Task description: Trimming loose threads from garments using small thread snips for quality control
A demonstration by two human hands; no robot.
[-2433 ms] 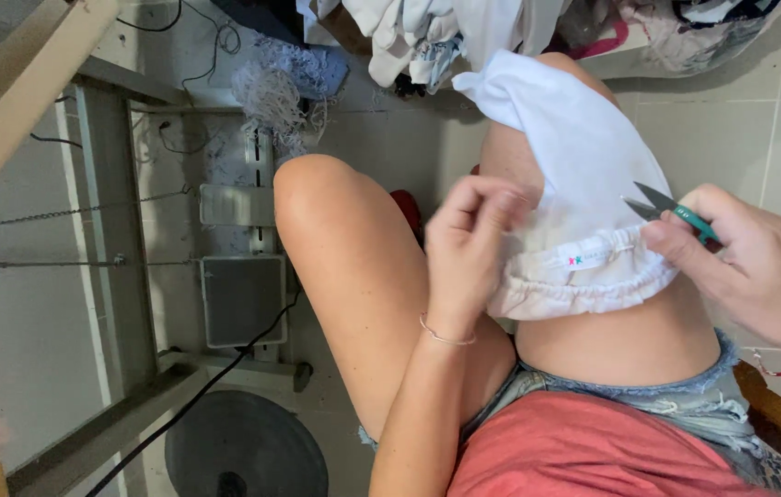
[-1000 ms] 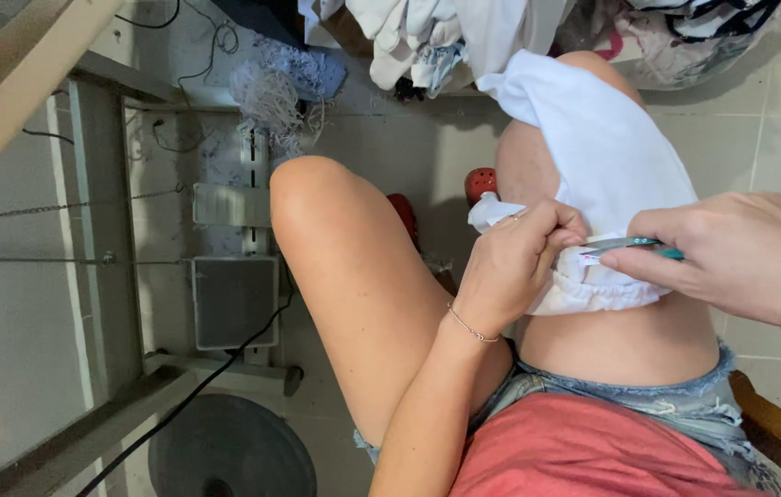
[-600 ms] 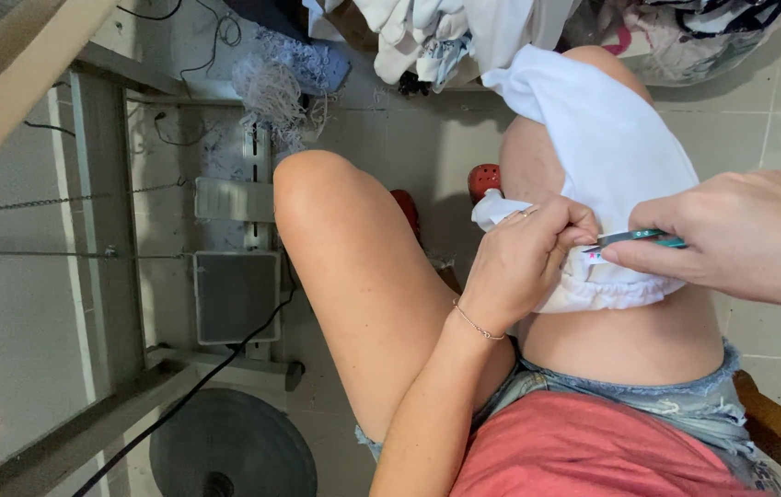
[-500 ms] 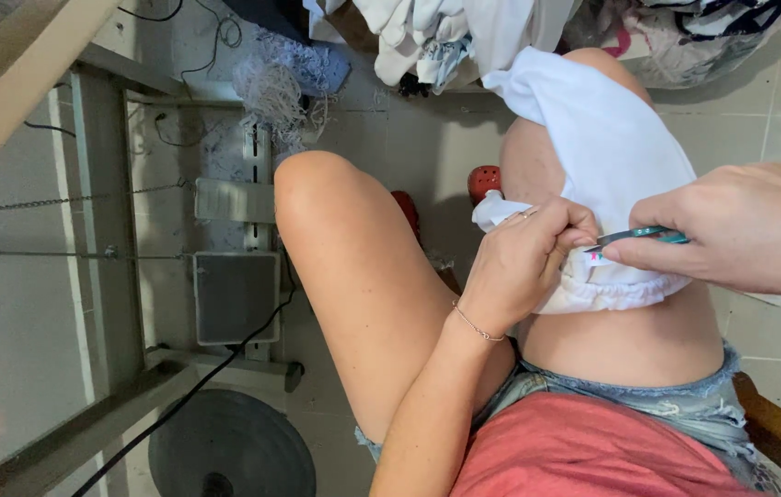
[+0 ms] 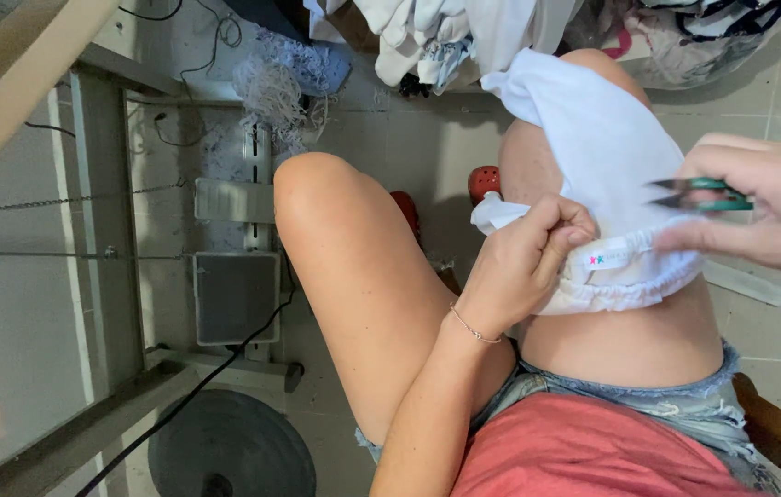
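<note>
- Head view: left hand (image 5: 524, 267) pinches white garment (image 5: 593, 156) beside its small white label (image 5: 616, 258) (coloured marks).
- Right hand (image 5: 768, 216) grips green thread snips (image 5: 699, 195), raised above the waistband.

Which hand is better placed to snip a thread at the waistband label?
Right, probably: the right hand holds the thread snips beside the white garment, while the left hand pinches the waistband near the label.

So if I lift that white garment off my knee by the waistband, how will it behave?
The white garment drapes over the knee, so it will probably hang limp. It looks thin, likely light. The left hand pinches its gathered waistband, which may stretch.
</note>
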